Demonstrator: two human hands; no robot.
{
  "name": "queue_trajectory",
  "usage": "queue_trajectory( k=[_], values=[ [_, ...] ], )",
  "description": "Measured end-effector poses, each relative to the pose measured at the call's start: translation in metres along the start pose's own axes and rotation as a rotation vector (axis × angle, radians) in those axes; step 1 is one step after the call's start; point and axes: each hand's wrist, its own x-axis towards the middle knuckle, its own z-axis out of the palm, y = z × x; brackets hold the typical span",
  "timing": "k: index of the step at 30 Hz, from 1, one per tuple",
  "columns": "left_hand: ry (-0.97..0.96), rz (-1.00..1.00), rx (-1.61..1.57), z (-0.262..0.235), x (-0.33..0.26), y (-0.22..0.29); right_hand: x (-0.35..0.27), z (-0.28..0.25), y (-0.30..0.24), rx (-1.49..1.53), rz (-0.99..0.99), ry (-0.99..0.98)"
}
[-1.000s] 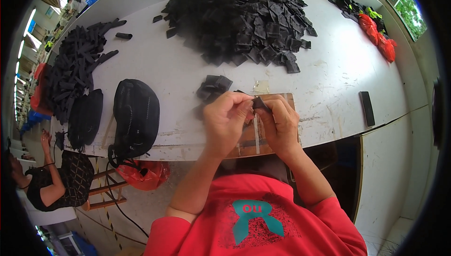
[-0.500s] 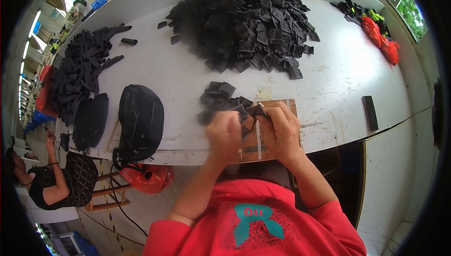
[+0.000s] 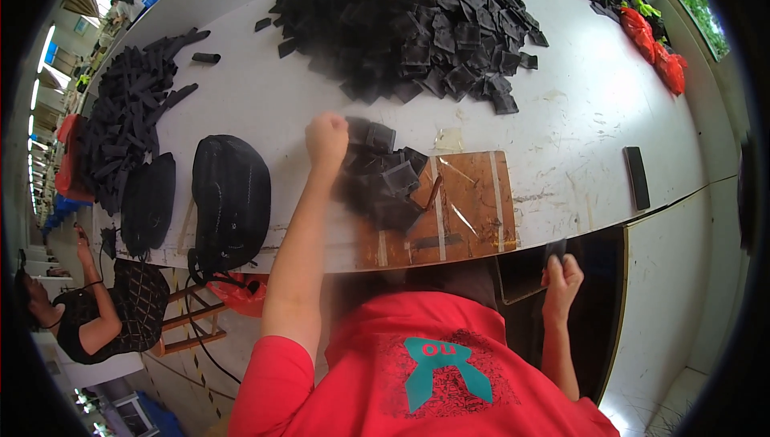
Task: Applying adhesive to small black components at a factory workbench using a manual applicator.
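My left hand point(image 3: 327, 144) is closed at the left edge of a small heap of black square fabric pieces point(image 3: 399, 180); its fingertips are turned toward the heap, and what they grip is hidden. My right hand point(image 3: 563, 278) is closed around a small dark fabric piece point(image 3: 556, 251), slightly blurred, below the table's front edge over a dark opening. The small heap partly covers a worn brown wooden board point(image 3: 481, 196) with pale strips across it. A thin dark stick-like tool point(image 3: 434, 194) lies on the board.
A large mound of black pieces point(image 3: 433, 28) covers the far middle of the white table. At left lie black strips point(image 3: 128, 108) and two black pouches point(image 3: 231, 196). A black bar point(image 3: 636, 178) and red bags point(image 3: 654, 52) are at right. Another person point(image 3: 96, 300) sits at far left.
Both hands have left the board, where they worked together on a black piece. The left moved up and left to the small heap; the right moved right and down past the table edge.
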Motion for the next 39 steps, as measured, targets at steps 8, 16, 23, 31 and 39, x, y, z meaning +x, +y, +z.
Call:
queue_trajectory(
  k=[8, 16, 23, 31, 39],
  values=[
    [-0.126, 0.131, -0.295, -0.089, -0.051, 0.051, 0.003, 0.019, 0.033, -0.980, 0.163, -0.471],
    [-0.737, -0.193, -0.836, -0.086, -0.150, 0.100, -0.009, 0.138, -0.074, 0.551, 0.415, -0.898],
    [-0.686, -0.484, -1.378, -0.079, -0.183, 0.095, -0.005, 0.133, -0.080, 0.912, 0.621, -0.778],
    [-0.668, -0.414, -1.185, -0.073, -0.184, 0.101, -0.007, 0.134, -0.074, 0.422, 0.251, -0.642],
    [-0.345, -0.049, -0.761, -0.071, -0.191, 0.109, -0.019, 0.136, -0.076, -0.068, -0.514, -0.420]
  ],
)
